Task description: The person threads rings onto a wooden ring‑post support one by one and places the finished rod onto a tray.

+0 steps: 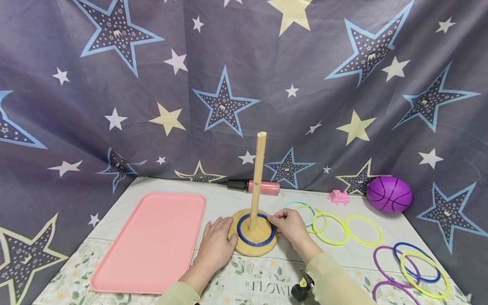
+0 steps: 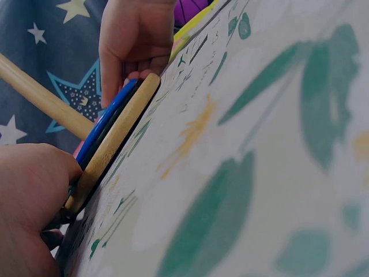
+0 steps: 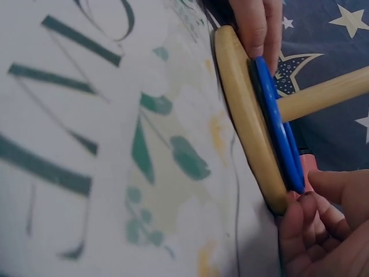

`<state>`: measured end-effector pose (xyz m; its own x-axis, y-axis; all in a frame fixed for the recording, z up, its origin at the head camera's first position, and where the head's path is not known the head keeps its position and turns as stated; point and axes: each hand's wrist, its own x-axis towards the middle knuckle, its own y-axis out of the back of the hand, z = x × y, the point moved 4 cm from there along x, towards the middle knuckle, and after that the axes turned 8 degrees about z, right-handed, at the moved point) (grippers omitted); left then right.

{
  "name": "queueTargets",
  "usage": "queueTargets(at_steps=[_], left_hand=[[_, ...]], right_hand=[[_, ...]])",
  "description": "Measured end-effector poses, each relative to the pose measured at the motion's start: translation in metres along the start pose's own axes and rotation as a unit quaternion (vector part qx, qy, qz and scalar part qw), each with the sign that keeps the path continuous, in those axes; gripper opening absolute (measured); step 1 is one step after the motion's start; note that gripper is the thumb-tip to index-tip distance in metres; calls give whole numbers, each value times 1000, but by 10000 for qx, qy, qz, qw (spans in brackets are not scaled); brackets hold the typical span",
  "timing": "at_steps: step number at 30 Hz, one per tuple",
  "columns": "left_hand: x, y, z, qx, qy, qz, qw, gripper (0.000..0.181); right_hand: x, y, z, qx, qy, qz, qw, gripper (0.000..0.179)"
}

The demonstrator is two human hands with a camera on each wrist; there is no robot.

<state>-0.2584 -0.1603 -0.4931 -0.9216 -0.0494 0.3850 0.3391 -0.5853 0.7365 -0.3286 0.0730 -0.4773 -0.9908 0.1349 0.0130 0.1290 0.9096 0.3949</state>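
A round wooden base (image 1: 246, 249) stands on the table with an upright wooden peg (image 1: 258, 171) rising from it. Around the foot of the peg lies a blue ring (image 1: 242, 235), flat over the base. My left hand (image 1: 216, 243) rests against the base's left edge, its fingers extended and its thumb by the front rim. On the opposite side my right hand (image 1: 291, 223) pinches the ring's right edge between thumb and fingers. The right wrist view shows that thumb (image 3: 331, 182) and the fingertips meeting at the end of the blue ring (image 3: 279, 133).
A pink tray (image 1: 152, 243) lies at the left. Behind the peg is a pink and black hand pump (image 1: 269, 187). Yellow rings (image 1: 362, 243) and a teal ring lie to the right, with purple, blue and yellow rings nearer. A pink toy (image 1: 339, 197) and a purple ball (image 1: 389, 195) sit far right.
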Motion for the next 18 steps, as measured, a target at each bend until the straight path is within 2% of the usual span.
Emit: queueTargets(at_steps=[6,18], left_hand=[[-1,-1,1,-52,-16,-2,10000,54],[-1,-1,1,-58,25,-10,10000,55]], right_hand=[[-4,14,-7,277,25,38,9996,15],[-11,63,-21,-7,360,144,9992,14]])
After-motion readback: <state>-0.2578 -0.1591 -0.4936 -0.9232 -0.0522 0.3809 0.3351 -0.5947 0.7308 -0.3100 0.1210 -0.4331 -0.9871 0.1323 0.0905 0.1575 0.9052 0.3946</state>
